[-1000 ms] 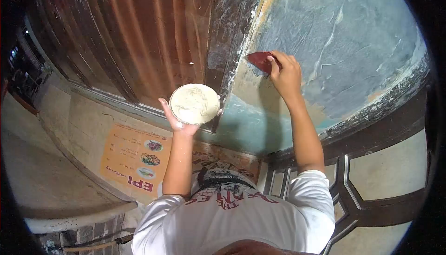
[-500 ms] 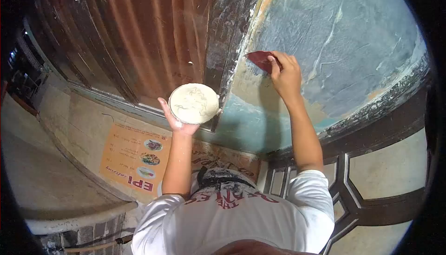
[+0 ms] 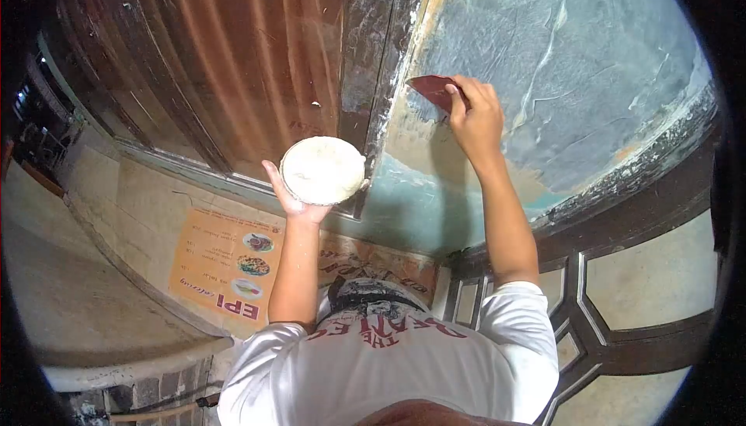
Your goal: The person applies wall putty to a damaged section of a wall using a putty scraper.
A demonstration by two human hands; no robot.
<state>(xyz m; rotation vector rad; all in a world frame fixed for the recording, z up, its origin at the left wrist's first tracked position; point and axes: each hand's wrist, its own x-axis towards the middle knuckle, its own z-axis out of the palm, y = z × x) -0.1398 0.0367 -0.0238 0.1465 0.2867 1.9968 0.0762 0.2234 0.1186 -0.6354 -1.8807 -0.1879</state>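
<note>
My left hand [image 3: 298,205] cradles a round container of white paste [image 3: 322,170] from below, thumb up at its left side. The paste fills it close to the rim. In my right hand [image 3: 475,114] is a dark red, flat putty scraper [image 3: 432,90], pinched between thumb and fingers. The scraper's blade is against or very near the wall [image 3: 536,76], close to the window frame's edge; exact contact cannot be made out. Grey-blue, patchy coating covers the upper wall, with tan and pale green areas lower down.
Left of the wall stands a dark wooden frame [image 3: 369,76] with glass and a brown curtain [image 3: 241,53] behind it. An orange menu banner [image 3: 225,263] lies below on the left. At the right is a dark panelled piece with pale insets [image 3: 653,274].
My right hand and the scraper have shifted slightly up and left along the wall's edge. The paste's surface looks smoother; the container has barely moved.
</note>
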